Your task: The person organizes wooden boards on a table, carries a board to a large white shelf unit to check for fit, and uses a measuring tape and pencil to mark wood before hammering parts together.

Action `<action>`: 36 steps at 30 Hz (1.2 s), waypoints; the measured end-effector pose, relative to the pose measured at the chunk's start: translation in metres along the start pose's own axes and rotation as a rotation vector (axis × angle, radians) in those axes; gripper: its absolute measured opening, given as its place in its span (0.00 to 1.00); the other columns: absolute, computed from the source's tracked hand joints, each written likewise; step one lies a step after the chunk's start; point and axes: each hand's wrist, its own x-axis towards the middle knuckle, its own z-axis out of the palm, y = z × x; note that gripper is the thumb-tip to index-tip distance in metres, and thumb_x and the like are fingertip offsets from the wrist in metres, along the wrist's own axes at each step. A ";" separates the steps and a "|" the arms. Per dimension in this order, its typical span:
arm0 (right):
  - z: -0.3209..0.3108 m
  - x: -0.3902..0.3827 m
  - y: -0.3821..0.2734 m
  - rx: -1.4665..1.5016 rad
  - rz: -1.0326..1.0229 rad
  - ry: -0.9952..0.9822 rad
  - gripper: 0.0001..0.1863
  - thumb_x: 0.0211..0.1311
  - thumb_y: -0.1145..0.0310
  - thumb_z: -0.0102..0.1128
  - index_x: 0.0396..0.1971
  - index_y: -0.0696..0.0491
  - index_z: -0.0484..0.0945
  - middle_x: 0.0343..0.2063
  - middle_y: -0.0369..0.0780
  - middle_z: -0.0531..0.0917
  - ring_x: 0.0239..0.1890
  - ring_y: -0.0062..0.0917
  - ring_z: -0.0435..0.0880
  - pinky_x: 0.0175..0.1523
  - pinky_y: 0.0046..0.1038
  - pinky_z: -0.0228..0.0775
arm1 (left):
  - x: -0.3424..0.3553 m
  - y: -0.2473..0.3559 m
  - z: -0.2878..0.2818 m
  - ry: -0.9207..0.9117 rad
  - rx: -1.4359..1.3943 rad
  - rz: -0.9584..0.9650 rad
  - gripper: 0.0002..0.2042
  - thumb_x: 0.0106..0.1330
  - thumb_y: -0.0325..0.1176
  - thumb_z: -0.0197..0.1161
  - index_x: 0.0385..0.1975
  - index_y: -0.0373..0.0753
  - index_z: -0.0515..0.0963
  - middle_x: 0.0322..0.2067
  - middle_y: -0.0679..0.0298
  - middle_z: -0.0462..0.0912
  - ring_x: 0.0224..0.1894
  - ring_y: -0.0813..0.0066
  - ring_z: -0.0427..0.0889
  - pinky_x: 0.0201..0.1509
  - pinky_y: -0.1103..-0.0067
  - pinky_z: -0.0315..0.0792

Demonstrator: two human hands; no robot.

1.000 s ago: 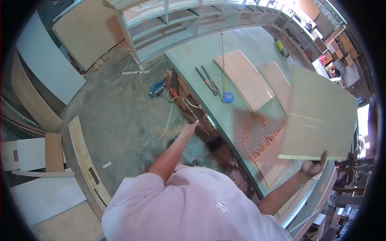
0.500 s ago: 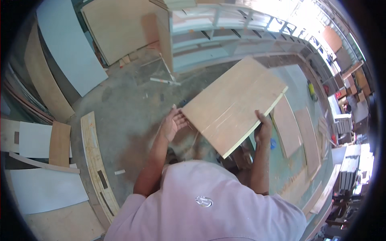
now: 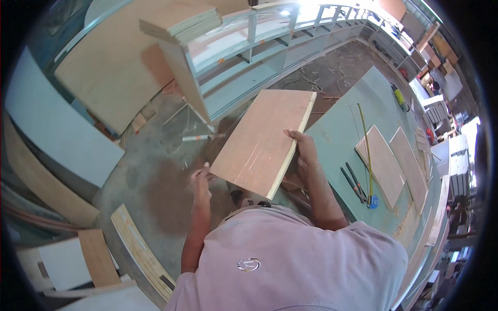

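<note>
I hold a rectangular plywood panel (image 3: 264,140) in front of me, above the floor, its brown face up. My right hand (image 3: 302,147) grips its right long edge, thumb on top. At the near left corner my left hand (image 3: 199,179) touches the panel from beneath with curled fingers. Whether it truly grips I cannot tell for sure. The panel floats left of a green workbench (image 3: 337,129).
On the workbench lie two smaller panels (image 3: 381,163), pliers (image 3: 354,184), and a yellow tape measure (image 3: 367,155). A pale shelf frame (image 3: 249,57) stands ahead with stacked boards (image 3: 181,23) on top. Large sheets (image 3: 104,78) lean at left. Wood offcuts (image 3: 140,249) lie on the floor.
I have turned left, away from the workbench. The panel moved from over the bench to over the floor, and my left hand has come up to its corner.
</note>
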 end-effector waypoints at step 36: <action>-0.054 0.549 -0.229 0.013 -0.187 1.046 0.18 0.54 0.66 0.65 0.36 0.67 0.80 0.30 0.43 0.83 0.30 0.25 0.81 0.38 0.26 0.71 | 0.535 0.154 0.758 -1.124 1.086 0.547 0.22 0.60 0.49 0.62 0.33 0.29 0.81 0.33 0.46 0.83 0.40 0.53 0.82 0.45 0.65 0.73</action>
